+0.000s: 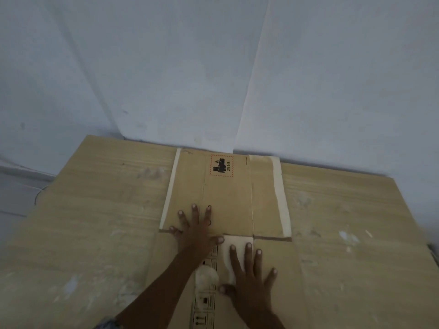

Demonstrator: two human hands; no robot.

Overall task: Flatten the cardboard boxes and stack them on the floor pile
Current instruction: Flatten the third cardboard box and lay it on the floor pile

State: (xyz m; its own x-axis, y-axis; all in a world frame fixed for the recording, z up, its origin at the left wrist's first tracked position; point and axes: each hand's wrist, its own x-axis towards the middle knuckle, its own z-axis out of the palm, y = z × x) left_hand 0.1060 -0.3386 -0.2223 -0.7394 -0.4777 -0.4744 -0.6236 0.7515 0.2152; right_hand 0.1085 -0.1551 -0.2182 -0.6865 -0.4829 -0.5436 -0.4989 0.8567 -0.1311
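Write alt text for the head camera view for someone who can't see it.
Two bare hands, left hand and right hand, press palms-down with fingers spread on a flattened cardboard box lying on a wider cardboard pile beside a pale wall.

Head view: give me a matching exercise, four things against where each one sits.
Things:
1. left hand
2. right hand
3. UN 3481 label
4. wide pale tape strip

Places:
A. at the far end of the flattened box, near the wall
B. palm down, fingers spread, partly over a white patch
C. running along the box's right edge
D. flat on the box, farther from the camera than the other hand

Pairs: 1-D, 2-B, 3-A, 4-C
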